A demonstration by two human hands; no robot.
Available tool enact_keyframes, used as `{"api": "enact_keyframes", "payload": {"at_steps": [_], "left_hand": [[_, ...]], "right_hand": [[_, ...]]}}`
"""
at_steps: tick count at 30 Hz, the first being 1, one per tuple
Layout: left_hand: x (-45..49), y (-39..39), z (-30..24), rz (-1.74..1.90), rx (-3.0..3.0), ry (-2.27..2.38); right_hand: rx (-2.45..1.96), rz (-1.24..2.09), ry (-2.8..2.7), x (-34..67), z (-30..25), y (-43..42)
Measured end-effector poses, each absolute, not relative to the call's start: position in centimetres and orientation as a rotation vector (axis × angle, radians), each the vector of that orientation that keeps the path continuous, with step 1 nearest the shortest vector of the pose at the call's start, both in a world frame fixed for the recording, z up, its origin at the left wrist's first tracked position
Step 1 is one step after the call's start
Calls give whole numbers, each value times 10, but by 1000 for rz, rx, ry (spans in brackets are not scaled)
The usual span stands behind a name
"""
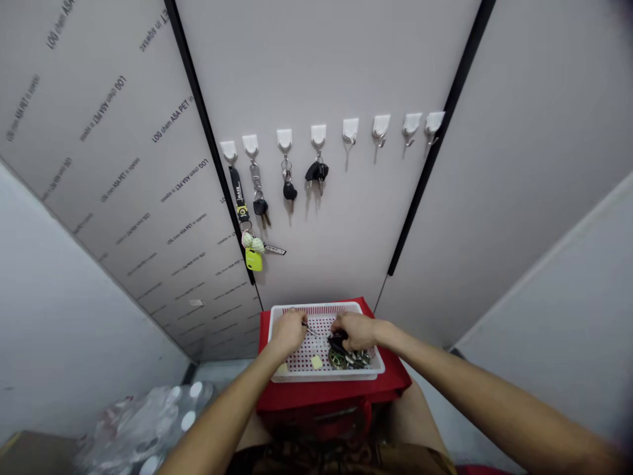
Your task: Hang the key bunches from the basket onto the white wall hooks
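A white perforated basket sits on a red bag in front of me. My left hand is closed inside it, pinching a thin key or ring. My right hand is closed on a black key fob above a heap of keys in the basket's right corner. A small pale yellow tag lies on the basket floor. On the wall above, a row of white hooks runs across; the left ones carry key sets, the right ones hang bare.
A black strap with a green-yellow tag hangs from the leftmost hook. Grey wall panels with black seams stand behind. Plastic-wrapped bottles lie at the lower left. My knees frame the red bag.
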State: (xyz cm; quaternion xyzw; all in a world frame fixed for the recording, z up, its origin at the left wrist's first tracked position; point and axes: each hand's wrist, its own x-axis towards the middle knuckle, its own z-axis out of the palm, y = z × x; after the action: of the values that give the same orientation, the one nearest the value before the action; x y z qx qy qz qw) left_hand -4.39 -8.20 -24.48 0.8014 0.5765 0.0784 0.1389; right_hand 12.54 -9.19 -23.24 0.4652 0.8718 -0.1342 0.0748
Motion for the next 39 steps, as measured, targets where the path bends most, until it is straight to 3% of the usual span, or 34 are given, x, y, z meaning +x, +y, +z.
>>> {"api": "enact_keyframes", "payload": {"at_steps": [6,10,16,19,22,26,29,33,39], "left_hand": [[-19,-95,-256,394,2206,1272],[-9,-90,-251,630,1835,1053],[-13,-79,-215,837,1569,915],[-10,-81,-202,900,1511,823],[-7,-82,-195,970,1473,825],[-15,-77,-185,985,1504,862],[-24,-73,-175,975,1491,922],[-27,-72,-163,911,1517,937],[-22,-75,-153,787,1555,987]], "right_hand": [[1498,-629,2723,122,-230,-92],[1636,-1465,2793,121,-211,-87],[1827,-2716,2385,120,-171,-82],[1787,-3013,2259,112,-161,-82],[1747,-3055,2300,105,-157,-81],[2031,-2718,2601,107,-152,-77],[2344,-1895,2992,114,-147,-78],[1825,-792,3409,118,-146,-84],[1737,162,3349,118,-149,-85]]}}
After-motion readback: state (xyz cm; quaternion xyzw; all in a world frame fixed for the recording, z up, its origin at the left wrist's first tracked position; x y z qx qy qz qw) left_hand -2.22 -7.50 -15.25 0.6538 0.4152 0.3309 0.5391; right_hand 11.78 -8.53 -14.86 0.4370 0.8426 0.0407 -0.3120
